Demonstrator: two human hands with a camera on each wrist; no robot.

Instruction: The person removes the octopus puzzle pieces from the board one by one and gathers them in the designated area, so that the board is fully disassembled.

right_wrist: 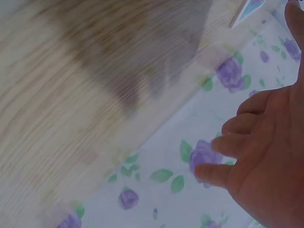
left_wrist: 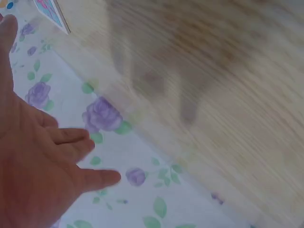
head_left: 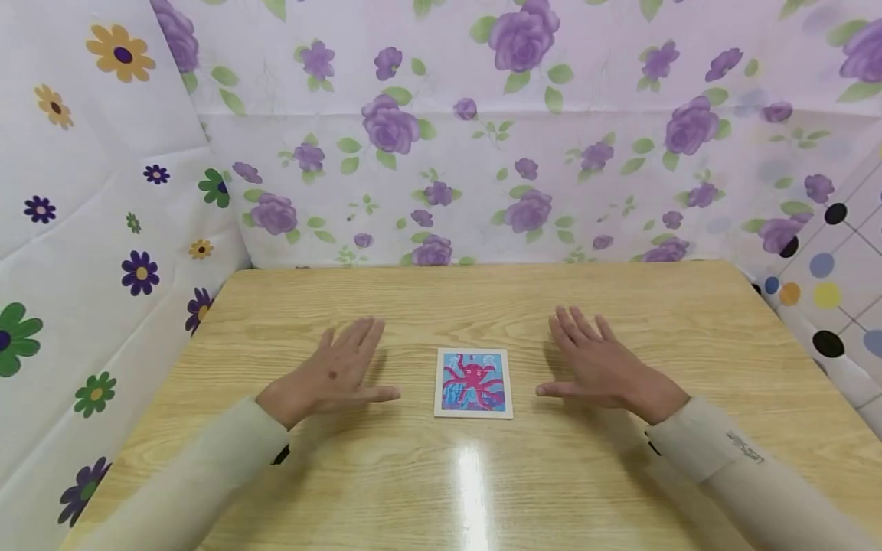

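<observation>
A small square picture puzzle with a white frame lies flat on the wooden table, showing a pink octopus on blue. To its left, the left hand hovers palm down, fingers straight and thumb pointing at the puzzle. The right hand mirrors it on the other side, thumb toward the frame. Both hands hold nothing, and their shadows fall on the wood below. In the left wrist view the frame's corner shows at the top; in the right wrist view another corner appears near the upper edge.
The light wooden table reaches back to a curtain with purple roses. A white flower-print sheet hangs at the left, and a dotted one at the right. A bright glare streak crosses the table's front.
</observation>
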